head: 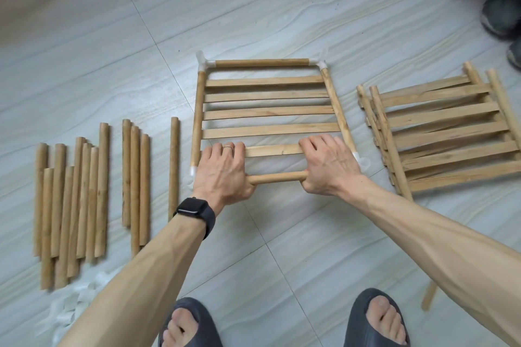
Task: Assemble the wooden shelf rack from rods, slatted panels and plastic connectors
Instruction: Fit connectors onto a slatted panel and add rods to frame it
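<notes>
— What lies under the fingers?

— A square shelf frame of pale wooden slats and round side rods (267,110), flat on the grey tiled floor (282,248). It stretches away from the fingertips, and its near edge is beneath both palms.

— And to the sides?

— Well to the right of the right hand's (328,166) fingers (318,144) is a loose stack of slatted wooden panels (439,132). Left of the left hand's (222,170) fingers (225,149) is a row of loose round wooden rods (73,205). One single wooden rod (174,169) lies nearest them, just beside the frame.

— What do the hands hold?

— Each grips one end of a short round wooden crossbar (277,177), which shows bare between them. The fingers bend forward over the nearest flat slat (272,150), with the tips curled over its far edge, so slat and crossbar sit inside each grasp. The thumbs are hidden.

— The connectors?

— One white plastic corner connector (362,160) sits just right of the right hand, and another (192,170) just left of the left hand. I cannot tell whether the crossbar's ends sit in them. Two more, (204,60) and (321,62), cap the far corners, well beyond the fingertips.

— Anything worn?

— A black smartwatch (197,210) on the left wrist and a thin ring (227,146) on a left finger.
</notes>
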Demonstrator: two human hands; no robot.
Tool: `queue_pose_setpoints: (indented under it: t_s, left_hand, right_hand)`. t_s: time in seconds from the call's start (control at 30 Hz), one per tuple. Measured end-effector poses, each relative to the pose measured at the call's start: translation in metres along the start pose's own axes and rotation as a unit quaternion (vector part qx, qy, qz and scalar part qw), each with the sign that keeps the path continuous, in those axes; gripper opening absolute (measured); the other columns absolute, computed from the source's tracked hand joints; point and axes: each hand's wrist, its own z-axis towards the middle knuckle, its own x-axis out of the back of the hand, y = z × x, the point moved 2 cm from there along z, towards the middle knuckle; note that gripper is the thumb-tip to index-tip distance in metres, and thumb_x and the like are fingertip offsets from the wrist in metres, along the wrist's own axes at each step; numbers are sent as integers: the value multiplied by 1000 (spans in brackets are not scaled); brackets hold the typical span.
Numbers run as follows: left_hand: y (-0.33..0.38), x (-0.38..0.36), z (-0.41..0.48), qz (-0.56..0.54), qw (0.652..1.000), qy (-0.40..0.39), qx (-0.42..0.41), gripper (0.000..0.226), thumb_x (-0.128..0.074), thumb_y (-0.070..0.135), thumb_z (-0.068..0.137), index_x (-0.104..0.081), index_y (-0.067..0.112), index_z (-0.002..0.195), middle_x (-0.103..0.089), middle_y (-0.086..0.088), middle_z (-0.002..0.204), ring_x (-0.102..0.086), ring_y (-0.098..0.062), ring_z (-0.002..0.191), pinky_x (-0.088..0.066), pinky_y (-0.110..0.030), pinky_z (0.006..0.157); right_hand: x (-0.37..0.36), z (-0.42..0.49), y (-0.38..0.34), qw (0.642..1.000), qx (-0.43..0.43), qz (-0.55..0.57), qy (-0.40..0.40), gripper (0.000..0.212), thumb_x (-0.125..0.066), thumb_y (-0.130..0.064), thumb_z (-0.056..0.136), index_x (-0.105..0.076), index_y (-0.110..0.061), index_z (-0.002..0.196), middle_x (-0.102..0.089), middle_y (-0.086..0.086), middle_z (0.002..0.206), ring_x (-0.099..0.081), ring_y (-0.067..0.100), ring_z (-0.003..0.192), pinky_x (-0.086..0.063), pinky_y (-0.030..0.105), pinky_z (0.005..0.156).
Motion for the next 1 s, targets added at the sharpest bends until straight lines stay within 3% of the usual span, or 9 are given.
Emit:
queue_pose_setpoints:
  t_s: [0.2,0.3,0.37,0.53,0.8,1.0]
  left_hand:
    - [2,12,8,11,1000,-5,-1,58,-45,61,77,-51,13,109,-63,-8,103,-55,-32,95,-42,-42,89]
    - [4,10,9,15,1000,0,-7,59,-48,63,78,-50,14,110,-61,-7,103,-54,-31,94,-43,-41,87]
    - [5,8,8,13,1000,5,-9,61,-47,65,79,-50,14,111,-61,-7,103,-54,-31,93,-43,-41,88]
    - [10,8,13,-18,1000,11,-21,66,-37,66,75,-50,11,109,-59,-8,97,-53,-31,90,-40,-38,85]
    - [15,12,19,-1,1000,-11,-20,57,-48,61,80,-50,11,106,-62,-10,96,-56,-32,88,-41,-38,81]
    - [24,23,17,-12,996,-43,-72,71,-49,74,81,-44,17,124,-58,-4,116,-56,-29,106,-43,-39,90]
  right_hand:
    - [10,3,8,1000,-5,-17,-9,55,-65,-40,63,-57,-13,110,-62,7,108,-54,30,97,-42,38,86]
    - [2,-5,8,1000,-3,-10,-22,79,-71,-43,65,-49,-10,133,-56,10,130,-53,32,116,-44,40,101]
    - [-2,-8,12,999,-2,-2,-32,86,-74,-36,69,-42,-8,144,-53,10,133,-51,33,122,-42,40,104]
    - [0,0,21,1000,-14,-4,-19,50,-61,-22,72,-52,-9,120,-56,8,109,-52,31,102,-40,34,84]
    - [0,3,26,1000,-1,10,-20,46,-61,-24,65,-52,-10,108,-58,9,103,-53,33,97,-42,37,87]
    - [1,-2,49,999,8,29,-16,57,-65,-18,62,-52,-12,117,-57,8,114,-52,31,107,-47,40,94]
